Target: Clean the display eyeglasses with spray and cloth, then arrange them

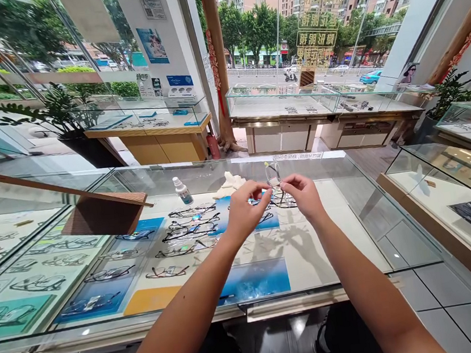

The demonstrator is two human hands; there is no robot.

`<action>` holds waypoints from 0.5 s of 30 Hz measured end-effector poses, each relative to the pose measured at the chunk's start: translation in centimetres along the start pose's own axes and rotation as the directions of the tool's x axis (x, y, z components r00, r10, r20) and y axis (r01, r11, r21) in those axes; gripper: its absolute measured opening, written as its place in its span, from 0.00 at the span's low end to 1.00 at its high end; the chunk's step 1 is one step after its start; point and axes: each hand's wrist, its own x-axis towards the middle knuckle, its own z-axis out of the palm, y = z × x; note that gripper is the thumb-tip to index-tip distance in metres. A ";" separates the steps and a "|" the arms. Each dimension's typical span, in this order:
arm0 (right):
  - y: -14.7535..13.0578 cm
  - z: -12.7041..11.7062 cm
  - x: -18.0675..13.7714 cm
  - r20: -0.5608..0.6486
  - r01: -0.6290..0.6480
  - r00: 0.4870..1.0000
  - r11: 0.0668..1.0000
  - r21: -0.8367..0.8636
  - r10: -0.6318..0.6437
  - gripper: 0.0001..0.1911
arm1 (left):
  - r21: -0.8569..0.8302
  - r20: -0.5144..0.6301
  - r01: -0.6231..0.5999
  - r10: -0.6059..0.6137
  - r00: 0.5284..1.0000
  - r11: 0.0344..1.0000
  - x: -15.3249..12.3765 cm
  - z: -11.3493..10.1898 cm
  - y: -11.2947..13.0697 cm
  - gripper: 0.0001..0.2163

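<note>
A thin-framed pair of eyeglasses (273,173) is held up over the glass display case (329,168), one lens standing upright toward the far side. My right hand (305,195) pinches its lower right part between thumb and fingertips. From the other side, the closed thumb and finger of my left hand (247,205) meet the frame's lower left edge. Part of the eyeglasses is hidden behind my fingers. Beyond my left hand, a crumpled cream cloth (230,184) lies on the case top, with a small white bottle (183,191) upright to its left.
Rows of spectacle frames (192,226) lie inside the case under the glass. A brown slatted stand (103,214) rests at the left. Another display case (442,180) stands to the right, and more cases (283,110) line the window.
</note>
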 end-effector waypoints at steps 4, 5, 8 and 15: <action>0.3 0.4 -0.3 -0.008 0.098 0.995 0.986 -0.137 -0.100 0.10 | -0.012 0.073 0.055 -0.054 0.996 0.998 -0.5 0.8 -0.1 0.12; 0.3 0.5 -0.4 -0.006 0.111 0.993 0.981 -0.161 -0.114 0.09 | -0.016 0.079 0.064 -0.062 0.995 0.998 -0.5 0.9 -0.2 0.12; 0.1 0.7 -0.7 -0.006 0.129 0.991 0.973 -0.194 -0.132 0.09 | -0.025 0.092 0.082 -0.080 0.993 0.996 -0.5 1.0 -0.4 0.13; -0.1 0.9 -0.9 0.000 0.151 0.988 0.966 -0.212 -0.154 0.08 | -0.026 0.092 0.111 -0.109 0.990 0.993 -0.6 1.1 -0.5 0.13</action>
